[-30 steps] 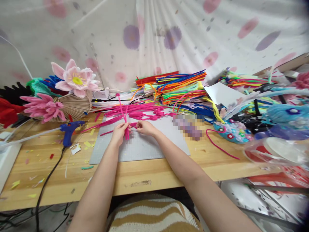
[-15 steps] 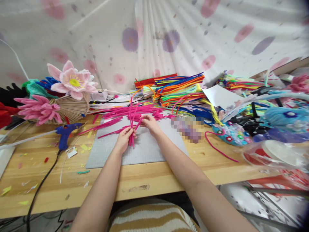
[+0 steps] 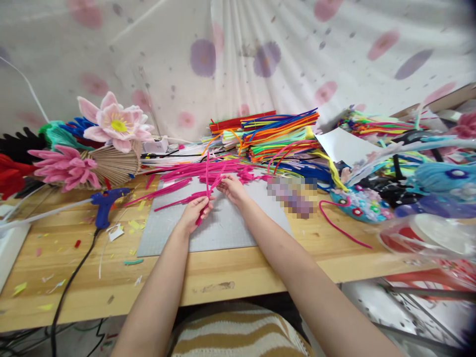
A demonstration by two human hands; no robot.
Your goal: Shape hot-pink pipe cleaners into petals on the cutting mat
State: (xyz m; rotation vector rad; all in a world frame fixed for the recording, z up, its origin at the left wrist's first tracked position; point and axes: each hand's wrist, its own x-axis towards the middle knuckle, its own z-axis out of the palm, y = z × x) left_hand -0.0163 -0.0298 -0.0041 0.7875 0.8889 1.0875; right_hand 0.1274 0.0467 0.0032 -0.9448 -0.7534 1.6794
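Above the grey cutting mat point(image 3: 230, 229), my left hand point(image 3: 195, 210) is closed round a few magenta pipe cleaners point(image 3: 207, 172). One stands upright from the grip, and short ends poke out below the fingers. My right hand point(image 3: 232, 188) is just to the right and pinches a magenta strand that slants up from the same point. How the strands join is hidden by the left fingers. More magenta pipe cleaners point(image 3: 176, 172) lie in a loose pile at the mat's far edge, with a few strips to the left.
A blue glue gun point(image 3: 105, 206) with a black cord lies left. Behind it stand pink fuzzy flowers point(image 3: 118, 125). Bundles of coloured pipe cleaners point(image 3: 282, 129) are stacked at the back. To the right lie a decorated blue piece point(image 3: 360, 203) and a plastic-wrapped roll point(image 3: 420, 235).
The strands in my left hand have turned, their lower ends now pointing down-left. The right-hand strand has swung up beside the upright one. The whole view has shifted slightly.
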